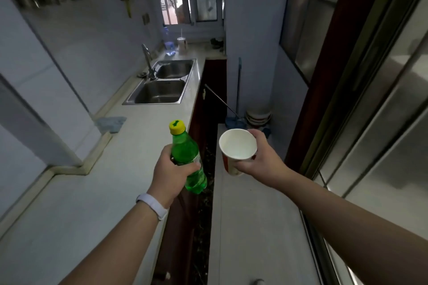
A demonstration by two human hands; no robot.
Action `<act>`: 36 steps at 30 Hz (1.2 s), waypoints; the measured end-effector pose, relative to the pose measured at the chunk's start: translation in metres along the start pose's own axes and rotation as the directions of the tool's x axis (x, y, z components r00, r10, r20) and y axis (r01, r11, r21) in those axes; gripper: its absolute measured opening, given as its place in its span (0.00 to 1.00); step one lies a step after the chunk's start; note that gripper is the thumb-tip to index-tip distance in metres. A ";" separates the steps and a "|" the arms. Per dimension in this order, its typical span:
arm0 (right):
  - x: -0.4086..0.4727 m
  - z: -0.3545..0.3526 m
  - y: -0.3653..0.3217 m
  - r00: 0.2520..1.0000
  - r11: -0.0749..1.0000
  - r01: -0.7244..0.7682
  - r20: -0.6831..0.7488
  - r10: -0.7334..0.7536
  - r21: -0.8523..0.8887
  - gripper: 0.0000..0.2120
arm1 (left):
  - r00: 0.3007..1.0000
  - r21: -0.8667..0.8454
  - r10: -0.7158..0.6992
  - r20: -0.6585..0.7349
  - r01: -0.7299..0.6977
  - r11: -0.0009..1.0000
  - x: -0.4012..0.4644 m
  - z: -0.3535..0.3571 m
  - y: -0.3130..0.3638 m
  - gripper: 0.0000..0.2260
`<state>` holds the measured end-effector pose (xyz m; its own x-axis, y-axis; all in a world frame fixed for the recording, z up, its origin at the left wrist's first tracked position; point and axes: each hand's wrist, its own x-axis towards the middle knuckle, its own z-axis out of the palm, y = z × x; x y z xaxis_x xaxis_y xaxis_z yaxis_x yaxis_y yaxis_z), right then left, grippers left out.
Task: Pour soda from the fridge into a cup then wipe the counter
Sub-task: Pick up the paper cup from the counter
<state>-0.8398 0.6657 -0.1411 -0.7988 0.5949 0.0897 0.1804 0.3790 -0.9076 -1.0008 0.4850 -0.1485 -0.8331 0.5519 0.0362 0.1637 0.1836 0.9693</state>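
Soda bottle (188, 162) and paper cup (237, 149) held up side by side over the gap between two pale surfaces.

The left hand (172, 172) is clamped around the middle of the green bottle, which leans slightly with its yellow cap (177, 127) still screwed on at the top; a white band (151, 206) sits on that wrist. The right hand (259, 159) grips the white cup from its right side, the mouth tilted toward the camera and nothing visible inside. The two hands are apart, bottle and cup near each other but not touching. On the left surface (81, 215), a blue cloth (111, 123) lies against the wall, and farther along is a double steel sink (162, 83) with a tap (148, 60).
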 end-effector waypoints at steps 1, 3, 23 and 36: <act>0.014 -0.011 0.002 1.000 1.000 0.007 0.005 -0.007 0.004 0.37 | 1.000 0.014 0.005 -0.002 -0.005 1.000 0.011 0.009 0.007 0.22; 0.043 -0.033 0.005 0.999 1.000 0.023 0.026 -0.024 0.019 0.37 | 1.000 0.040 0.015 -0.022 -0.014 0.999 0.034 0.023 0.020 0.23; 0.267 -0.031 0.042 0.958 0.995 0.094 0.269 -0.097 0.026 0.38 | 0.965 0.014 -0.069 -0.254 0.075 0.997 0.211 0.044 0.014 0.22; 0.445 0.044 0.004 0.922 0.986 0.165 0.352 -0.162 0.023 0.35 | 0.945 0.053 -0.077 -0.317 0.099 0.994 0.364 -0.019 0.003 0.21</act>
<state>-1.2194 0.9007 -0.1225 -0.9677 0.2372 0.0857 0.0328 0.4553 -0.8898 -1.3134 0.6708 -0.1278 -0.9677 0.2494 0.0364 0.1081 0.2803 0.9538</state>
